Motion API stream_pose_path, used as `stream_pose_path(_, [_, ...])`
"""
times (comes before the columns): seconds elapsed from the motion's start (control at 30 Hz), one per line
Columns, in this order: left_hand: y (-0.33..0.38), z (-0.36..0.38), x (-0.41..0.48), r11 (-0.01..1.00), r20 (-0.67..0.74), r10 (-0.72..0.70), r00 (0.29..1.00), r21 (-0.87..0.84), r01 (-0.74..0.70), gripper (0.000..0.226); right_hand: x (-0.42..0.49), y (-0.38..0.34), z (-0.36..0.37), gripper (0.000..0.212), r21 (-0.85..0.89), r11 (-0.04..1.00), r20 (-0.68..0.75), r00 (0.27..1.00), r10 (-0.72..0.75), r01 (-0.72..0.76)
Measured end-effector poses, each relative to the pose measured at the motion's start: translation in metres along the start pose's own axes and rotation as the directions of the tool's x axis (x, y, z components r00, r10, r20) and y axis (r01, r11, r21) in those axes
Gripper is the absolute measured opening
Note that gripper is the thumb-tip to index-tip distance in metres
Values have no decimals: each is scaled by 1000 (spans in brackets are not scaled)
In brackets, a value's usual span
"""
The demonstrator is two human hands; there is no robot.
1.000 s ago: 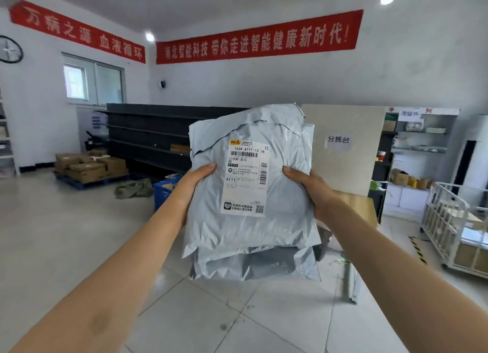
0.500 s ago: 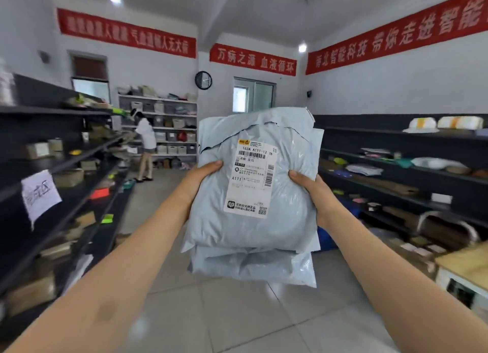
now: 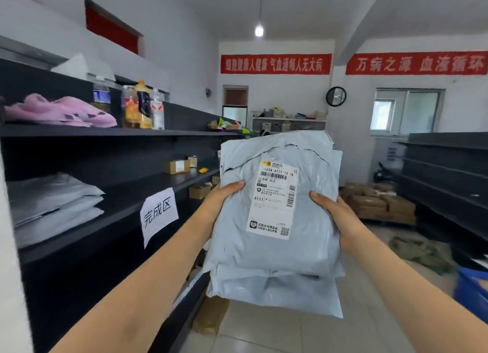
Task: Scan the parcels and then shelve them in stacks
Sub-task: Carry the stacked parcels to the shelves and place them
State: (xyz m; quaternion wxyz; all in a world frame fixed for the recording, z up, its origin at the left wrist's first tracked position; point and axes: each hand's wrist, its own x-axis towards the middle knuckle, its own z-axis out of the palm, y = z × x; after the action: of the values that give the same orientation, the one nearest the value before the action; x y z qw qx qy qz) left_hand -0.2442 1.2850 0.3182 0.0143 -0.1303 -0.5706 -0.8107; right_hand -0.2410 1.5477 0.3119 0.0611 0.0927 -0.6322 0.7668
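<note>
Head cam: left hand (image 3: 223,197) and right hand (image 3: 336,215) grip a bundle of grey parcels (image 3: 274,255) mid-frame, unshelved. One stack (image 3: 52,202) already sits on the shelf (image 3: 124,194), lower left, so they're probably partway.

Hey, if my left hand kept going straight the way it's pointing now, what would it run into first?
The stack of grey parcels: your left hand grips its edge, so it would push straight into them. What lies behind the parcels is hidden.
</note>
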Motion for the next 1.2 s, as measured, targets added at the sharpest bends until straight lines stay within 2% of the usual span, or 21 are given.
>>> stream_pose_path(0.13, [-20, -46, 60, 999, -165, 29, 986, 23, -26, 60, 112, 43, 22, 91, 12, 999, 153, 987, 49, -52])
stream_pose_path(0.23, [-27, -78, 100, 999, -313, 44, 949, 25, -39, 40, 196, 71, 48, 113, 12, 994, 274, 957, 99, -106])
stream_pose_path(0.33, [-23, -111, 138, 997, -419, 57, 906, 67, -31, 58, 279, 92, 82, 123, -3, 990, 393, 910, 134, -144])
stream_pose_path(0.57, [2, -202, 176, 989, -684, 108, 722, 146, -10, 62, 399, 153, 212, 98, -23, 960, 675, 704, 219, -277])
stream_pose_path(0.63, [9, -239, 181, 989, -723, 124, 679, 146, -26, 67, 420, 164, 258, 73, -58, 954, 725, 644, 242, -293])
stream_pose_path(0.7, [15, -280, 188, 987, -744, 152, 651, 146, -63, 60, 444, 175, 308, 48, -99, 951, 771, 581, 260, -294])
stream_pose_path(0.73, [19, -300, 192, 986, -761, 161, 628, 149, -73, 53, 458, 182, 333, 50, -120, 951, 792, 551, 264, -284])
stream_pose_path(0.8, [30, -333, 200, 987, -796, 158, 584, 143, -72, 44, 482, 196, 383, 73, -155, 949, 819, 501, 279, -274])
stream_pose_path(0.83, [37, -349, 204, 987, -806, 161, 569, 144, -75, 42, 492, 202, 408, 77, -171, 945, 829, 478, 290, -278])
stream_pose_path(0.93, [63, -401, 219, 984, -850, 177, 496, 166, -67, 38, 517, 220, 480, 59, -191, 937, 853, 422, 305, -292])
stream_pose_path(1.03, [92, -454, 237, 975, -896, 220, 386, 216, -56, 27, 542, 245, 548, 60, -211, 922, 867, 375, 330, -323])
stream_pose_path(1.13, [111, -493, 252, 968, -914, 243, 324, 252, -15, 22, 561, 264, 606, 52, -171, 913, 878, 364, 312, -372])
stream_pose_path(1.17, [116, -509, 256, 966, -927, 250, 278, 258, -9, 24, 567, 269, 623, 49, -157, 908, 874, 373, 311, -388])
stream_pose_path(1.2, [120, -524, 258, 962, -945, 258, 202, 270, 33, 31, 572, 274, 640, 46, -158, 908, 873, 375, 311, -387])
